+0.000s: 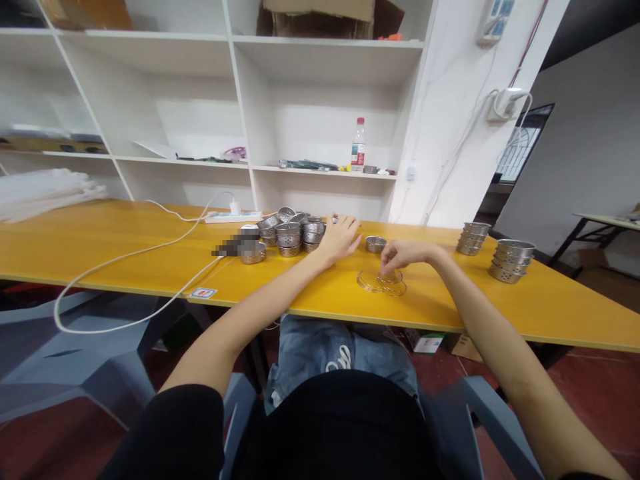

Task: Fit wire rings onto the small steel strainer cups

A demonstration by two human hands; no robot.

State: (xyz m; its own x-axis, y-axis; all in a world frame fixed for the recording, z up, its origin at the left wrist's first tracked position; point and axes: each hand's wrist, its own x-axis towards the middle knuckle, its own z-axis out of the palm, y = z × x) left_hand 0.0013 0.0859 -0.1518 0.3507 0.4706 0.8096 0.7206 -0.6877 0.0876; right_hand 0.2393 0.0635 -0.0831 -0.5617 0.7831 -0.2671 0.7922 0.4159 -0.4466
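Note:
My left hand point(341, 239) reaches to the right end of a pile of perforated metal cups point(289, 235). Its fingers are stretched out and the thumb stands apart; a bit of metal shows just behind the fingertips. My right hand point(404, 255) is closed in a pinch, fingertips down on one of several thin wire rings point(370, 285) lying loosely on the table near its front edge. A single metal cup point(375, 244) stands upright between my two hands, apart from both.
Two stacks of metal cups, a smaller stack point(473, 239) and a nearer stack point(512, 261), stand on the yellow table point(440, 303) at right. A white cable point(100, 267) loops past the table's front edge at left. White shelves point(320, 170) rise behind, holding a bottle point(358, 147).

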